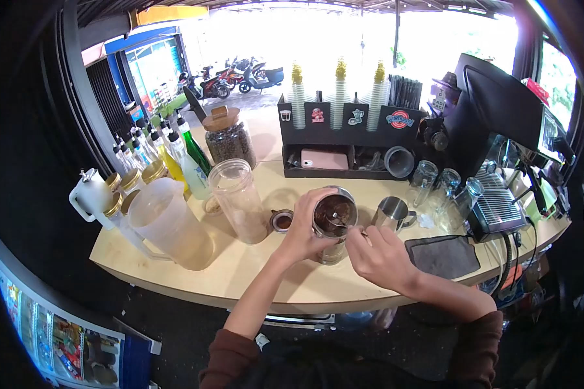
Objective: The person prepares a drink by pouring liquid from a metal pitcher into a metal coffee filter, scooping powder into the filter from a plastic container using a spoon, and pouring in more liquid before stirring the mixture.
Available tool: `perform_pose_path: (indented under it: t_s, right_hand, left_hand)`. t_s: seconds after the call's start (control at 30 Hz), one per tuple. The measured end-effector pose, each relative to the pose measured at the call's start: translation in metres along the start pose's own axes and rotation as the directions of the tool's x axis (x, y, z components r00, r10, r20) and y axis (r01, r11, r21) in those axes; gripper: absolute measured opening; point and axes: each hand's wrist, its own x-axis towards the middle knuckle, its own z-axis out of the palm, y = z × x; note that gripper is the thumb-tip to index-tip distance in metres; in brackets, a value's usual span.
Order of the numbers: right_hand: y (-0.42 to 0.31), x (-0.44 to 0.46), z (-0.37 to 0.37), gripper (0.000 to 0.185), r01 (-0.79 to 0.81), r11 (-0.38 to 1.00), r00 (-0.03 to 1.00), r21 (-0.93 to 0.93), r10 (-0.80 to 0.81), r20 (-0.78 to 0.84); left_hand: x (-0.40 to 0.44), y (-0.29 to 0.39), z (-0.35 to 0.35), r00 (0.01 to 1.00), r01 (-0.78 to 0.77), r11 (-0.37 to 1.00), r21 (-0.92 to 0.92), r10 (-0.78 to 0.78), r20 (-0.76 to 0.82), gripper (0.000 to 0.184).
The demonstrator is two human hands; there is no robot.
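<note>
My left hand is wrapped around a metal-rimmed cup that holds dark brown liquid. Inside the cup the bowl of a spoon shows, dipping into the liquid. The spoon's handle runs into the closed fingers of my right hand, beside the cup's right rim. Just below the cup a clear glass surface is partly visible; whether it is a separate glass I cannot tell. To the right stands a steel milk pitcher. A small round container with brown contents sits left of my left hand.
On the left of the counter stand a large plastic jug, a tall clear container, a coffee bean jar and several bottles. A black cup organiser is behind. Upturned glasses, a dark cloth and an espresso machine are right.
</note>
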Motion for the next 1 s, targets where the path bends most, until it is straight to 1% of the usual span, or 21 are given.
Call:
perform_pose_path:
  t_s: [0.07, 0.1, 0.17, 0.2, 0.27, 0.4, 0.47, 0.5, 0.57, 0.6, 0.67, 0.7, 0.77, 0.83, 0.97, 1.0]
  right_hand:
    - [0.000, 0.001, 0.000, 0.010, -0.058, 0.996, 0.998, 0.074, 0.055, 0.041]
    - [-0.002, 0.001, 0.001, 0.010, -0.056, 0.996, 0.998, 0.076, 0.053, 0.042]
    - [-0.004, 0.001, 0.004, 0.016, -0.039, 0.965, 0.999, 0.260, 0.033, 0.027]
    - [-0.004, 0.000, 0.007, 0.016, -0.039, 0.965, 0.999, 0.259, 0.033, 0.027]
    - [-0.002, -0.001, 0.012, 0.014, -0.094, 0.979, 0.996, 0.180, 0.093, 0.012]
    - [-0.001, 0.001, 0.014, 0.016, -0.121, 0.972, 0.993, 0.200, 0.121, 0.014]
    - [-0.005, 0.001, 0.013, 0.019, -0.133, 0.949, 0.991, 0.285, 0.122, 0.055]
    - [-0.004, 0.001, 0.015, 0.019, -0.135, 0.949, 0.991, 0.285, 0.124, 0.055]
    - [0.000, 0.000, 0.020, 0.022, -0.237, 0.915, 0.972, 0.326, 0.226, 0.073]
    - [-0.001, 0.000, 0.019, 0.022, -0.237, 0.915, 0.971, 0.326, 0.226, 0.071]
    - [-0.003, -0.001, 0.015, 0.021, -0.242, 0.857, 0.970, 0.456, 0.205, 0.131]
    - [0.000, 0.000, 0.015, 0.021, -0.242, 0.857, 0.970, 0.456, 0.205, 0.131]
    - [0.007, -0.001, 0.015, 0.016, -0.298, 0.865, 0.955, 0.403, 0.270, 0.126]
    - [0.010, -0.002, 0.015, 0.016, -0.295, 0.852, 0.955, 0.433, 0.262, 0.135]
    - [0.014, -0.003, 0.009, 0.016, -0.313, 0.808, 0.950, 0.499, 0.259, 0.176]
    - [0.015, -0.002, 0.008, 0.016, -0.315, 0.807, 0.949, 0.499, 0.260, 0.177]
  left_hand:
    - [0.000, 0.000, 0.001, 1.000, -0.006, 1.000, 0.014, 0.006, -0.001, 0.084]
    - [0.000, 0.000, 0.001, 1.000, 0.008, 1.000, 0.005, -0.008, 0.002, 0.084]
    - [0.000, -0.001, 0.001, 1.000, 0.023, 1.000, -0.005, -0.023, 0.004, 0.084]
    - [0.000, -0.001, 0.001, 1.000, 0.017, 1.000, -0.011, -0.017, 0.005, 0.084]
    - [0.000, -0.001, 0.000, 1.000, 0.014, 1.000, -0.016, -0.014, 0.007, 0.084]
    - [0.000, -0.001, 0.002, 0.999, 0.044, 0.999, -0.006, -0.044, 0.006, 0.085]
    - [0.000, -0.003, 0.002, 0.998, 0.055, 0.998, -0.013, -0.055, 0.006, 0.085]
    - [0.001, -0.003, 0.002, 0.999, 0.054, 0.998, -0.012, -0.053, 0.010, 0.085]
    - [0.000, -0.003, 0.002, 0.999, 0.052, 0.999, -0.010, -0.052, 0.015, 0.085]
    - [0.000, -0.002, 0.002, 0.998, 0.061, 0.998, -0.021, -0.060, 0.014, 0.085]
    - [0.000, -0.001, 0.001, 0.998, 0.069, 0.997, -0.028, -0.069, 0.010, 0.084]
    - [0.001, 0.000, 0.000, 0.996, 0.091, 0.994, -0.054, -0.090, 0.023, 0.084]
    - [0.002, 0.003, -0.002, 0.993, 0.113, 0.990, -0.080, -0.111, 0.038, 0.084]
    - [0.003, 0.005, -0.006, 0.997, 0.060, 0.998, -0.022, -0.059, 0.041, 0.083]
    - [0.005, 0.009, -0.012, 0.992, 0.082, 0.997, -0.014, -0.080, 0.097, 0.086]
    - [0.005, 0.012, -0.013, 0.989, 0.084, 0.996, 0.033, -0.087, 0.115, 0.086]
